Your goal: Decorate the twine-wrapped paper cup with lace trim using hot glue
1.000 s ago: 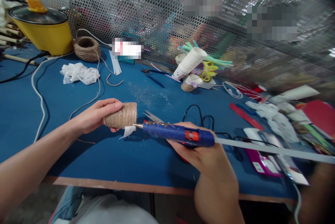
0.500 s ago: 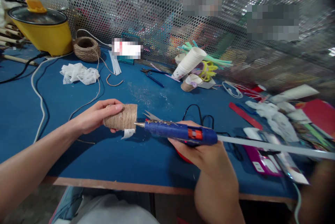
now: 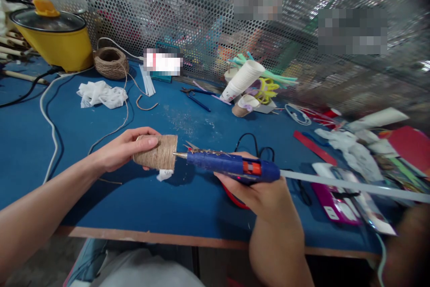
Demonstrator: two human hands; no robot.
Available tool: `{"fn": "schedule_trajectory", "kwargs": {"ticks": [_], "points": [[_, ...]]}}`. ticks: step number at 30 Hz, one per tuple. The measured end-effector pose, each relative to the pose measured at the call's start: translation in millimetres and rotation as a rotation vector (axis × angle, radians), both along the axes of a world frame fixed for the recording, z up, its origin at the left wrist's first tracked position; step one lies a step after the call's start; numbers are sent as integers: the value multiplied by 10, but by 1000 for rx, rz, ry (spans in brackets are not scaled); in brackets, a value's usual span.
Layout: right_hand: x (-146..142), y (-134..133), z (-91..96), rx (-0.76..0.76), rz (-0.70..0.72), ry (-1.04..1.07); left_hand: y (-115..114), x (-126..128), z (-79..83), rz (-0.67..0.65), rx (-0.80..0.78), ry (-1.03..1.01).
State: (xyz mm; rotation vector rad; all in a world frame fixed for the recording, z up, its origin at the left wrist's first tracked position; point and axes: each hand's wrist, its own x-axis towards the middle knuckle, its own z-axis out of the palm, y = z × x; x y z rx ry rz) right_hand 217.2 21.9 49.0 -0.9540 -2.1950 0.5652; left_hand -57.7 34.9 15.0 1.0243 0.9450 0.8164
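My left hand is closed around a twine-wrapped cup, which lies on its side in the air with its end facing right. A bit of white material hangs under that end. My right hand grips a blue hot glue gun whose metal nozzle is at the cup's right rim; I cannot tell whether it touches. From the gun's back a long pale glue stick sticks out to the right. Scissors with red handles lie partly hidden behind the gun.
A ball of twine sits at the back left beside a yellow electric pot. Crumpled white cloth, pliers and stacked paper cups lie along the back. A magenta box and scraps crowd the right.
The cup has turned slightly in my left hand, and the white bit under it has shifted. The glue gun has moved a little to the right with the rim.
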Motion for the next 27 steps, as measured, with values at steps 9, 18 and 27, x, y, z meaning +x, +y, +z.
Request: {"fn": "schedule_trajectory", "kwargs": {"ticks": [9,18,27], "points": [[-84,11,46,-342,-278,255,9,-23,-18,60,13,2],[-63,275,-99,-617,-402,485,19,-13,-100,50,-37,-168],[-101,814,-269,-620,-529,103,7,-59,-141,-29,-25,-273]]}}
